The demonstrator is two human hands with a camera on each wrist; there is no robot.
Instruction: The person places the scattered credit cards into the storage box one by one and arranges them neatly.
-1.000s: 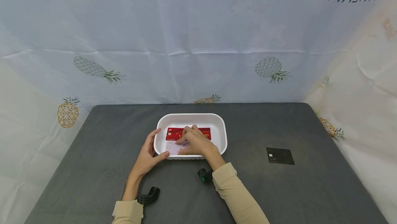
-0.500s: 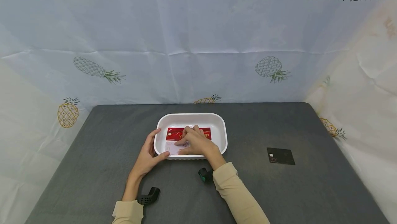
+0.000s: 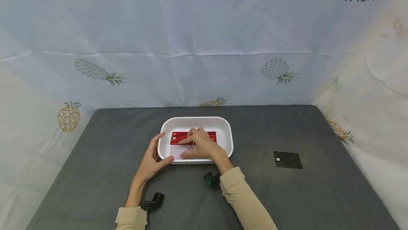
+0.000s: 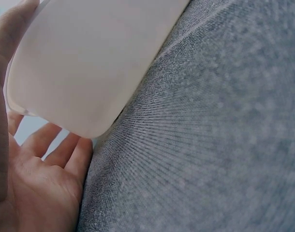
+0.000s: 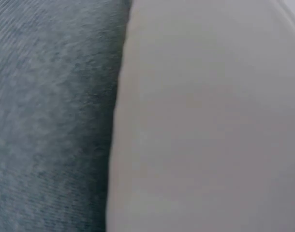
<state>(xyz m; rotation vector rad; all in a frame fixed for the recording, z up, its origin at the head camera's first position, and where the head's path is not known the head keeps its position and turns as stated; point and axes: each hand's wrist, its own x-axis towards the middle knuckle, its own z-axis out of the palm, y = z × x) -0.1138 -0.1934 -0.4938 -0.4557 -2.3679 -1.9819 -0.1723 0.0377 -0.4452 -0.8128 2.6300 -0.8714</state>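
Note:
In the head view, a white plastic tray (image 3: 225, 131) stands on the table. My left hand (image 3: 152, 159) grips its near left corner, thumb on the front rim and fingers along the left side; the left wrist view shows this hand (image 4: 46, 183) against the tray's outer wall (image 4: 89, 63). My right hand (image 3: 204, 145) reaches inside, thumb and index finger spread apart over the cards. One red card (image 3: 176, 137) lies at the back left, with another red card (image 3: 213, 136) beside it, partly covered by the hand. A pale pink card (image 3: 175, 150) lies in front, partly hidden by the thumb.
A black VIP card (image 3: 288, 160) lies on the grey tabletop (image 3: 255, 194) to the right of the tray. Behind the table hangs a pineapple-print cloth (image 3: 197, 28). Wrist-camera mounts (image 3: 154, 202) sit close to the table. The right wrist view shows mostly the tray wall (image 5: 200, 125).
My right index finger has shifted back from the pink card onto the left red card, opening wider from the thumb. The left hand and tray stay in place.

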